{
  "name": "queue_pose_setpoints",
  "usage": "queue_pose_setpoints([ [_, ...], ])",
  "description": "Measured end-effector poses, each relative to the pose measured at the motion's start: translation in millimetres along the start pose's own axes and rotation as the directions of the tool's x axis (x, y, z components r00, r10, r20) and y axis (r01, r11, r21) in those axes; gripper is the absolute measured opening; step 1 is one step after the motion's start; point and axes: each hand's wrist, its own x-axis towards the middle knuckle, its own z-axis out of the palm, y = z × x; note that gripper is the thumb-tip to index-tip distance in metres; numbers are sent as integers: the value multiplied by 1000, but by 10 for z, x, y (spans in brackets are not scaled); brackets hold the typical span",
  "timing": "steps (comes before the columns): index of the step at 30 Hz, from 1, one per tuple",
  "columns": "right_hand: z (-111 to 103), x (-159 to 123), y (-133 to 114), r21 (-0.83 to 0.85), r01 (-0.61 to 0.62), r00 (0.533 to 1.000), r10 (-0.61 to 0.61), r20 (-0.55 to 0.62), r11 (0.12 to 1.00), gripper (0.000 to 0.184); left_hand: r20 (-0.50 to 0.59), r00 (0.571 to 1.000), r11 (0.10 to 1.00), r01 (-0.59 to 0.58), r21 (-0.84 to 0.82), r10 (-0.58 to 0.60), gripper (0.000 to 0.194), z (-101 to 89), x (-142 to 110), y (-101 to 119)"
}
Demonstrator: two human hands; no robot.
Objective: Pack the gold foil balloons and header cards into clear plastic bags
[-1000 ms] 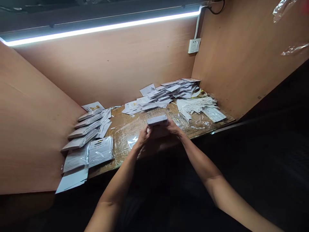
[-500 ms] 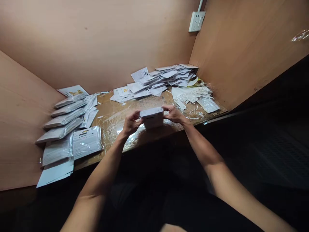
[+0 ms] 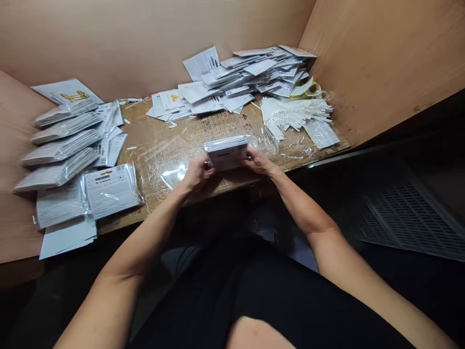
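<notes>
Between my two hands a stack of printed cards is held on edge near the front of the worktop. My left hand is closed on the stack's left end, and my right hand grips its right end. The side of the stack facing me is in shadow. On the left lie several plastic-wrapped bundles of cards in an overlapping row. Closer to me is a clear-wrapped pack of cards, with plain white cards at the table edge.
A loose heap of packaged cards leans toward the back wall. Right of it lie a pile of white strips and a yellow tape roll. Clear film covers parts of the brown worktop. A dark plastic crate stands low on the right.
My view has tilted downward, so the worktop sits higher and my lap shows. Both hands still grip the card stack, which has come lower toward the worktop's front edge.
</notes>
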Motion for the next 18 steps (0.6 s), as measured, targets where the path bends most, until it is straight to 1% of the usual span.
queue_pose_setpoints([
  [2,24,-52,10,20,-11,999,10,36,1000,32,8,1000,1000,-3,18,3,23,63,2,-10],
  [3,12,-77,-20,45,-15,999,13,46,999,37,-13,1000,1000,-14,-2,14,23,92,23,14],
  [5,-42,-140,-131,153,-53,998,47,39,987,56,-72,997,991,-18,-130,9,30,159,92,106],
  [6,-71,-183,-198,229,-91,996,86,31,969,67,-95,995,975,-2,-222,-20,34,197,130,164],
  [7,-95,-234,-261,310,-140,990,141,21,940,78,-95,993,949,32,-312,-64,39,235,164,219],
  [8,-109,-291,-313,381,-196,978,206,14,904,87,-67,991,922,84,-379,-117,42,269,193,268],
  [9,-110,-353,-350,436,-251,962,275,8,865,94,-9,986,905,152,-398,-169,45,294,218,305],
  [10,-98,-417,-367,474,-300,940,342,-3,828,98,60,976,908,218,-358,-211,49,308,241,330],
  [11,-74,-480,-367,499,-343,913,407,-21,796,101,101,966,928,256,-271,-237,53,313,267,344],
  [12,-43,-541,-352,516,-378,884,465,-44,769,103,95,967,956,250,-156,-237,57,310,299,351],
  [13,-8,-600,-325,527,-403,858,509,-67,748,103,46,979,979,200,-36,-198,61,308,340,354],
  [14,27,-659,-291,534,-412,838,537,-95,738,103,-14,993,991,115,74,-115,65,312,393,358],
  [15,59,-719,-256,535,-407,827,547,-128,741,103,-43,999,986,16,165,-9,68,328,453,366],
  [16,87,-787,-223,525,-394,823,544,-164,754,101,-16,996,968,-80,237,86,69,358,519,379],
  [17,110,-864,-197,503,-379,821,533,-205,776,97,74,987,943,-161,292,146,68,403,583,396],
  [18,129,-953,-180,466,-372,815,522,-250,803,92,197,967,915,-221,338,161,66,457,642,416],
])
